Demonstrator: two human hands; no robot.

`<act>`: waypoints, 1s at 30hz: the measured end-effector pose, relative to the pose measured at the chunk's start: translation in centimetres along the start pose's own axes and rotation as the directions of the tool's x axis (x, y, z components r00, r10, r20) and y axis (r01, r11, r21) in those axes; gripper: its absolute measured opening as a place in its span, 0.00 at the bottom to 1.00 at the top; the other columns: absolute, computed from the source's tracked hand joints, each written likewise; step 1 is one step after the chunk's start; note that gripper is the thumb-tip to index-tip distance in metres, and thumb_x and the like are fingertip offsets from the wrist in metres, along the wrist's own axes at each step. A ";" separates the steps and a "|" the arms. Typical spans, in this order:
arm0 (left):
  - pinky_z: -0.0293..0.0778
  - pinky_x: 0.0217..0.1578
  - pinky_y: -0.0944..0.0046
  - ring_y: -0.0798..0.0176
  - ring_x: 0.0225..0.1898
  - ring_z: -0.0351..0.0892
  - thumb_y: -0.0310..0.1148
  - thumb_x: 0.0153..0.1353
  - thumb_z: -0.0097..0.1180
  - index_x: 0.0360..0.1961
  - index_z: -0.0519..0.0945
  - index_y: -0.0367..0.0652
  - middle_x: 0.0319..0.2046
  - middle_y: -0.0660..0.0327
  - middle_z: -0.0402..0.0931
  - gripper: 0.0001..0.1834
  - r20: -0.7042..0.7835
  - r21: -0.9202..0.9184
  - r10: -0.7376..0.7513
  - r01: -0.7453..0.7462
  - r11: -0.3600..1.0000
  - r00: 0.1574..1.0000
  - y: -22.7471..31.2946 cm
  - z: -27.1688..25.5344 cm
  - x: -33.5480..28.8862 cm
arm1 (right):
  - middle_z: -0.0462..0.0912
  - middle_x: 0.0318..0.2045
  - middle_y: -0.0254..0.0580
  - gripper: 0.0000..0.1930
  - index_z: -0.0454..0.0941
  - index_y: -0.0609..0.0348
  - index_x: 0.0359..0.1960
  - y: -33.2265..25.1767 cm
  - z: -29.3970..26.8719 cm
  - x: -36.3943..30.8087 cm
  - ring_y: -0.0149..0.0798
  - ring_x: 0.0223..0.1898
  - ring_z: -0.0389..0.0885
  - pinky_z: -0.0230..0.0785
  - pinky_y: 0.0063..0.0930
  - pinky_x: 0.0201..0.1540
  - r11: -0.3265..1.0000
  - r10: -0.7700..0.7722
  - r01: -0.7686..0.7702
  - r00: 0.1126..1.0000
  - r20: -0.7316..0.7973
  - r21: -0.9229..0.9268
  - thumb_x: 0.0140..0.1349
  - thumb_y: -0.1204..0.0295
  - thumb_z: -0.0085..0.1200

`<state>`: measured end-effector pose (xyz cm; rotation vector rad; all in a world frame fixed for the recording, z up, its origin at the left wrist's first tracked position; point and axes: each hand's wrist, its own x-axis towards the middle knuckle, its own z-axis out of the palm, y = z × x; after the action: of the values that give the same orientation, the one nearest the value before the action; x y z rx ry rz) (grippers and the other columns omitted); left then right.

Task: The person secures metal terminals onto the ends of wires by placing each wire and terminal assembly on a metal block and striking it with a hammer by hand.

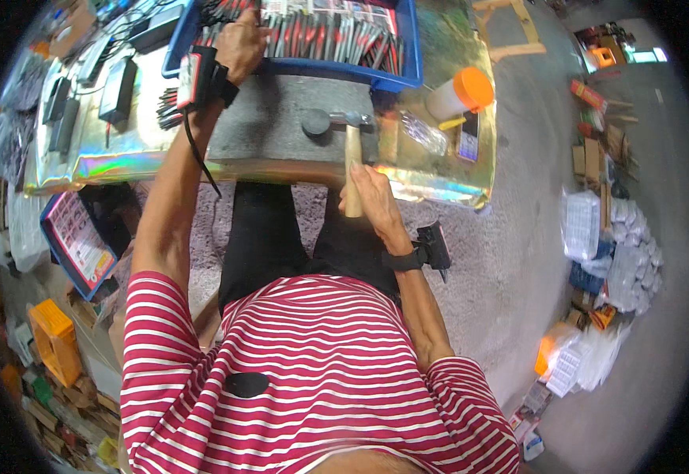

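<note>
Wooden-handled hammer (353, 148) in right grip (372, 196); left grip (241, 49) over blue tray (397, 81)

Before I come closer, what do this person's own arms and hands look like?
The short left sleeve and right sleeve are red with white stripes. The left arm wears a black strap and a white, red and black box with a black cable. The right arm has a black band carrying a black device. Left fingers and right fingers look ungloved.

Grey floor (534, 182), shiny gold-covered table (84, 166)
</note>
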<state>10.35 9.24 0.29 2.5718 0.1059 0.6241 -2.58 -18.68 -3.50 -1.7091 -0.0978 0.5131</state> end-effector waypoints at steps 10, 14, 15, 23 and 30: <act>0.68 0.28 0.53 0.45 0.28 0.73 0.32 0.52 0.49 0.38 0.68 0.41 0.26 0.47 0.73 0.13 0.223 0.231 0.094 -0.147 0.962 0.970 -3.6 1.9 1.0 | 0.71 0.12 0.41 0.09 0.70 0.66 0.22 0.1 -6.0 3.1 0.30 0.13 0.69 0.61 0.22 0.16 0.952 -0.151 0.053 0.937 -0.314 -0.302 0.54 0.73 0.41; 0.68 0.27 0.54 0.46 0.28 0.73 0.33 0.52 0.49 0.39 0.67 0.41 0.25 0.48 0.73 0.13 0.212 0.219 0.129 -0.176 0.960 0.969 -4.4 1.7 0.9 | 0.72 0.16 0.48 0.06 0.70 0.65 0.23 0.7 -6.6 5.9 0.42 0.19 0.72 0.64 0.34 0.24 0.842 -0.328 0.068 0.853 -0.407 -0.536 0.51 0.75 0.41; 0.68 0.27 0.54 0.46 0.27 0.73 0.33 0.53 0.49 0.39 0.67 0.41 0.25 0.48 0.73 0.13 0.207 0.205 0.143 -0.186 0.961 0.968 -4.4 1.9 0.9 | 0.72 0.16 0.48 0.06 0.70 0.65 0.23 0.8 -6.7 6.4 0.42 0.19 0.72 0.64 0.34 0.24 0.840 -0.328 0.066 0.853 -0.406 -0.538 0.51 0.75 0.41; 0.68 0.28 0.54 0.46 0.29 0.74 0.33 0.54 0.49 0.42 0.65 0.41 0.28 0.47 0.73 0.15 0.117 0.161 0.073 -0.091 0.983 0.990 -5.0 2.5 -0.1 | 0.73 0.26 0.52 0.06 0.70 0.62 0.27 2.0 -7.2 8.1 0.53 0.31 0.71 0.62 0.43 0.33 0.581 -0.527 0.039 0.779 -0.340 -0.813 0.48 0.74 0.42; 0.72 0.38 0.61 0.54 0.40 0.73 0.26 0.52 0.49 0.47 0.67 0.42 0.40 0.51 0.71 0.18 -0.435 -0.031 0.090 -0.115 0.993 0.896 -1.9 -1.0 -6.2 | 0.73 0.26 0.53 0.05 0.69 0.62 0.26 2.0 -8.0 8.3 0.55 0.29 0.71 0.62 0.45 0.32 0.572 -0.512 0.075 0.810 -0.284 -0.817 0.49 0.74 0.43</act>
<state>4.41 10.20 -2.45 2.3524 0.0984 1.2176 7.52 -23.53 -6.82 -2.5747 -0.2744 -0.3422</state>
